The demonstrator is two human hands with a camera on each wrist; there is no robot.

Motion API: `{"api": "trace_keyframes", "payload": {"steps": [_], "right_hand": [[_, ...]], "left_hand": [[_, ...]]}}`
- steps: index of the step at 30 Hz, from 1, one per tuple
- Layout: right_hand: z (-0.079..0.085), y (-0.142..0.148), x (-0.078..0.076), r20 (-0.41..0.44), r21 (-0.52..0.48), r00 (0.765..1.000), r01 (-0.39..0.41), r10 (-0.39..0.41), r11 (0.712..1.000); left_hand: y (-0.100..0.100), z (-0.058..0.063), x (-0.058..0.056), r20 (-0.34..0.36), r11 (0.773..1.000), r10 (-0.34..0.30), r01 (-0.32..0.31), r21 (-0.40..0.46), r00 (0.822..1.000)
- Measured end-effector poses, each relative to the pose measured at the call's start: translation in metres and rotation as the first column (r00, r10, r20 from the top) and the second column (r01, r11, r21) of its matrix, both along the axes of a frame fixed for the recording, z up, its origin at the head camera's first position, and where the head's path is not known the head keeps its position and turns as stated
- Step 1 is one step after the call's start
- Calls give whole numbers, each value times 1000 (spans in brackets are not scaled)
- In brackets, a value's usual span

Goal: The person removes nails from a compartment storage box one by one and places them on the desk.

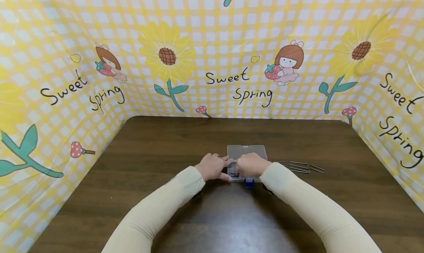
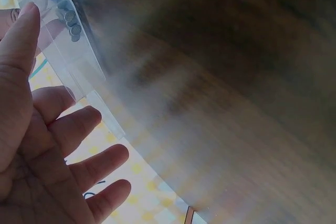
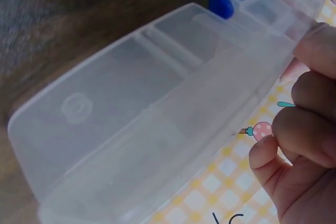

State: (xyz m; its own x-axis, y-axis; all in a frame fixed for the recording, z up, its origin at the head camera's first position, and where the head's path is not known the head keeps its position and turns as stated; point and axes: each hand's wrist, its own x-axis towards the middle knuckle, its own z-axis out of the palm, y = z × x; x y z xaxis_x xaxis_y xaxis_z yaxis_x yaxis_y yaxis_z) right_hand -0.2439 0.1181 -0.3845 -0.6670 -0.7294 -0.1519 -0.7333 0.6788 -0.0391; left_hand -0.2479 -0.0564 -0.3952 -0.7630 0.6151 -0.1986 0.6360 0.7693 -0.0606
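Note:
A clear plastic compartment box (image 1: 233, 149) lies on the table with its lid raised at the back and a blue clasp (image 1: 249, 183) at its front. My left hand (image 1: 213, 167) steadies the box's left end, thumb at the front corner and fingers loosely extended. Round metal heads (image 2: 73, 24) show through the box wall in the left wrist view. My right hand (image 1: 251, 164) reaches into the left part of the box with curled fingers. Its index fingertip and thumb are hidden, so whether they pinch anything does not show.
Several thin metal nails or screws (image 1: 299, 168) lie loose on the table to the right of the box, some partly behind the right forearm. The brown wooden table (image 1: 159, 142) is bordered by a yellow checked cloth (image 1: 212, 61) at the back and sides.

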Motion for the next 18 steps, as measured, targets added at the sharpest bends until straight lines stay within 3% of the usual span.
{"api": "trace_keyframes", "payload": {"steps": [7,18], "right_hand": [[0,-4,0,60,-8,998,29,-29,1000],[0,-4,-1,83,-9,997,6,-6,1000]], "left_hand": [[0,-1,0,1,1000,0,0,7,1000],[0,0,0,0,1000,-3,3,-6,1000]]}}
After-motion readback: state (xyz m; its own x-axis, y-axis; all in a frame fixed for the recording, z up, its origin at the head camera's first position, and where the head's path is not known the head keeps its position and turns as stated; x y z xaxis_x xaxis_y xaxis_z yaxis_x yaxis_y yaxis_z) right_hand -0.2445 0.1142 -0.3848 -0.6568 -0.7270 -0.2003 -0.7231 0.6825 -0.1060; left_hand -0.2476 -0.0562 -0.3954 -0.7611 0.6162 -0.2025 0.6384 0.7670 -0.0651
